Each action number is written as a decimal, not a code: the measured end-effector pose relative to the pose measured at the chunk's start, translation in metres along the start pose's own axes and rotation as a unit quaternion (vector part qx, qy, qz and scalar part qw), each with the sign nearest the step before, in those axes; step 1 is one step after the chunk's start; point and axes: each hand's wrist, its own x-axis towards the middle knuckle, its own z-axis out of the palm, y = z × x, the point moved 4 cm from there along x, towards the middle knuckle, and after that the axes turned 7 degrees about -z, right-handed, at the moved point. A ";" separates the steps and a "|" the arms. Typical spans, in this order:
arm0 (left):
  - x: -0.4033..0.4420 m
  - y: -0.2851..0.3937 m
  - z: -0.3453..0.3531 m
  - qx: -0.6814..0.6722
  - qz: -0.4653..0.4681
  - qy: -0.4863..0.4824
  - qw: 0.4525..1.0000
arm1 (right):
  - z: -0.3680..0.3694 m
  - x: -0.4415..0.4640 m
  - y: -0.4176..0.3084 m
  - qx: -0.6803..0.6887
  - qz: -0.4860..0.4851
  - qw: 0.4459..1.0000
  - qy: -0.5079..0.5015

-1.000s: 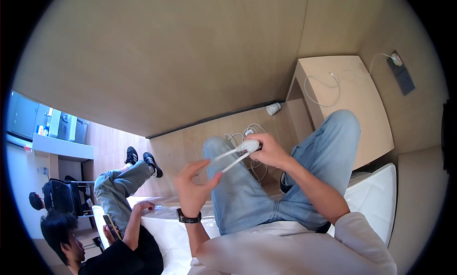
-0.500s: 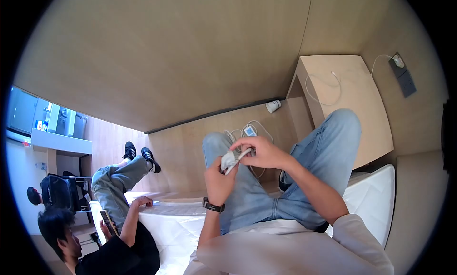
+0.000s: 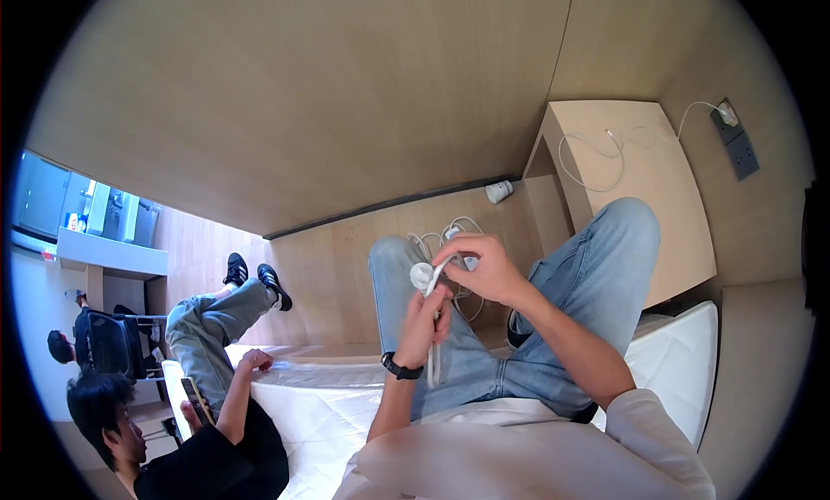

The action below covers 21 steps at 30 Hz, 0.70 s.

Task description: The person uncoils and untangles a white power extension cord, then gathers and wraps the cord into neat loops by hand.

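Between my hands, above my lap, is a white power cable (image 3: 435,367) with a round white plug (image 3: 422,276) at its end. My left hand (image 3: 421,327), wearing a dark watch, is closed around the cable just below the plug. A doubled length of cable hangs beneath that hand over my jeans. My right hand (image 3: 486,268) pinches a bend of the same cable beside the plug, its thumb and fingers curled together. Behind my hands, more white cable lies looped on the floor, partly hidden by the right hand.
A white cup-like container (image 3: 499,192) lies near the skirting. On the right, a low wooden cabinet (image 3: 635,214) carries a thin white cable (image 3: 618,176), with a wall socket (image 3: 735,141) beyond. To the left, a person (image 3: 216,444) holding a phone (image 3: 197,402) is beside the mattress (image 3: 324,422).
The plug now shows above my left hand, and that hand has moved slightly lower. A doubled cable length now hangs below it. The person's free hand has shifted left a little.
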 end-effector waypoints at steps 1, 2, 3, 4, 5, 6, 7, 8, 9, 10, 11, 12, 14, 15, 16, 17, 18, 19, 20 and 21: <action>0.000 0.000 0.002 0.030 -0.003 -0.021 0.999 | -0.001 0.000 -0.001 -0.001 0.000 1.000 0.000; 0.000 0.002 0.003 0.030 -0.003 -0.021 0.999 | -0.003 -0.001 -0.004 -0.013 -0.011 1.000 -0.007; 0.000 0.002 0.005 0.049 -0.029 -0.039 0.998 | -0.003 -0.001 -0.007 -0.025 -0.023 0.999 -0.016; -0.001 0.001 0.007 0.068 -0.054 -0.056 0.995 | -0.003 -0.001 -0.009 -0.025 -0.023 0.999 -0.017; -0.001 0.000 0.005 0.066 -0.053 -0.055 0.995 | -0.003 -0.001 -0.012 -0.026 -0.035 0.999 -0.011; 0.000 -0.002 0.002 0.078 -0.055 -0.043 0.994 | -0.003 -0.001 -0.014 -0.027 -0.047 0.999 -0.006; 0.001 -0.004 0.000 0.090 -0.058 -0.031 0.994 | -0.002 0.000 -0.013 -0.026 -0.048 0.998 -0.008; 0.002 -0.006 0.001 0.089 -0.057 -0.030 0.994 | -0.002 0.000 -0.012 -0.021 -0.053 0.998 -0.013; 0.003 -0.006 0.000 0.115 -0.020 0.009 0.993 | -0.001 0.001 -0.011 -0.017 -0.059 0.998 -0.016; 0.004 -0.005 -0.001 0.141 0.017 0.047 0.989 | -0.001 0.001 -0.012 -0.017 -0.060 0.998 -0.018; 0.004 -0.007 -0.002 0.140 0.018 0.047 0.989 | 0.000 0.001 -0.013 -0.016 -0.054 0.998 -0.021; 0.004 -0.008 -0.003 0.149 0.034 0.044 0.987 | 0.001 0.001 -0.014 -0.015 -0.048 0.998 -0.024; 0.005 -0.010 -0.004 0.156 0.049 0.041 0.986 | 0.001 0.000 -0.010 -0.010 -0.042 0.999 -0.023; 0.005 -0.010 -0.004 0.146 0.060 0.033 0.987 | 0.000 0.000 -0.007 -0.006 -0.035 0.999 -0.020; 0.005 -0.010 -0.004 0.135 0.070 0.025 0.988 | 0.000 0.000 -0.006 -0.006 -0.035 0.999 -0.020; 0.005 -0.011 -0.004 0.135 0.069 0.025 0.988 | 0.000 0.000 -0.005 0.007 -0.029 0.999 -0.018; 0.004 -0.012 -0.005 0.116 0.058 0.020 0.991 | 0.000 -0.001 -0.005 0.019 -0.023 0.999 -0.015; 0.005 -0.012 -0.004 0.098 0.047 0.015 0.994 | -0.001 0.000 -0.005 0.019 -0.024 0.999 -0.015; 0.004 -0.010 -0.003 0.098 0.048 0.015 0.994 | -0.002 -0.001 -0.004 0.033 -0.016 0.999 -0.025; 0.001 -0.009 0.000 0.082 0.025 -0.004 0.996 | -0.002 -0.001 -0.004 0.047 -0.009 0.998 -0.035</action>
